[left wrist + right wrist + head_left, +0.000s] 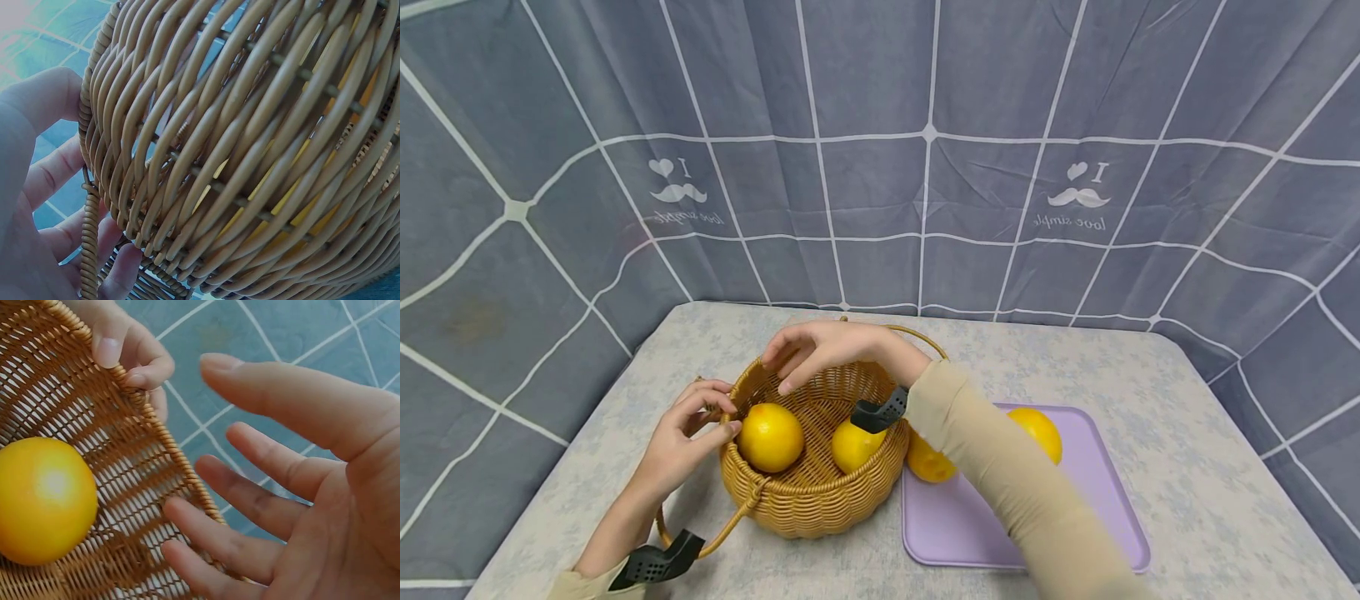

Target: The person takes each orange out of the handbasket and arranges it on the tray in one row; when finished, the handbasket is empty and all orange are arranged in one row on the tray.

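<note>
A wicker basket (820, 508) with a swing handle stands on the table, tilted slightly in the head view. My left hand (681, 433) grips its left rim, thumb at the edge and fingers on the outer side; the left wrist view shows the woven wall (219, 137) close up. Inside lie two round yellow fruits, one fruit (771, 437) by the left wall and another fruit (856, 446) toward the right. Over the basket's far rim hovers my right hand (827, 346), palm down, fingers loosely bent and holding nothing. The right wrist view shows its spread fingers (250, 506) beside the rim.
Right of the basket lies a lilac tray (1101, 483) bearing a yellow fruit (1037, 433); one more fruit (928, 458) sits between tray and basket. My right sleeve (1015, 475) crosses over the tray. A grey checked curtain (880, 192) hangs behind the table.
</note>
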A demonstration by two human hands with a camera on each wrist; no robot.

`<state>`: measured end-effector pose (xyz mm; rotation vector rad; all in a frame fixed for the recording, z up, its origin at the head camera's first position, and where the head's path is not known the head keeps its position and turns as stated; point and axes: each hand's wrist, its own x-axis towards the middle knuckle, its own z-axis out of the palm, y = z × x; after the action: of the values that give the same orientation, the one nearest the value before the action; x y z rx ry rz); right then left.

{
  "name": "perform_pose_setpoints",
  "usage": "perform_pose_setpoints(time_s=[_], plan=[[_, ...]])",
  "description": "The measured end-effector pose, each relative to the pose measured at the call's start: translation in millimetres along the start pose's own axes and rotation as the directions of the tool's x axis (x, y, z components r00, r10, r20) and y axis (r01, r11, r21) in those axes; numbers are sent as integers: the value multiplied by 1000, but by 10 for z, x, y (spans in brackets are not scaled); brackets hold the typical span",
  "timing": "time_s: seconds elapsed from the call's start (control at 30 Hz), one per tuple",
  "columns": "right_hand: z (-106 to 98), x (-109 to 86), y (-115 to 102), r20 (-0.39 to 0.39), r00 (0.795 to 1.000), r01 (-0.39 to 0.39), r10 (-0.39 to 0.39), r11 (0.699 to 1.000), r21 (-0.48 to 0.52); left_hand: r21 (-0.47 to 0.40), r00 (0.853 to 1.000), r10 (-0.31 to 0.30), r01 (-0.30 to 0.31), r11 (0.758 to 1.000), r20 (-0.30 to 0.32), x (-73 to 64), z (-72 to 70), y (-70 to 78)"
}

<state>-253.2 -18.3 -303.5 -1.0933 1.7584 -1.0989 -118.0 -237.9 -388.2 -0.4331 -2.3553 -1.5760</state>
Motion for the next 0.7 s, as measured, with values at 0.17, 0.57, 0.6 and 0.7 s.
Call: perform_pose_setpoints(time_s=[0.17, 0.57, 0.6, 0.7], plan=[[53, 111, 91, 75, 997, -37, 35, 999, 25, 17, 1000, -11, 11, 1000, -1, 2, 7, 0], [142, 240, 344, 90, 994, -61, 67, 995, -74, 42, 1000, -13, 13, 999, 2, 0, 15, 12], [155, 250, 359, 90, 993, -64, 73, 993, -98, 43, 1000, -15, 14, 999, 3, 0, 16, 13], [194, 284, 398, 96, 992, -65, 81, 984, -164, 42, 1000, -20, 20, 999, 3, 0, 23, 13]])
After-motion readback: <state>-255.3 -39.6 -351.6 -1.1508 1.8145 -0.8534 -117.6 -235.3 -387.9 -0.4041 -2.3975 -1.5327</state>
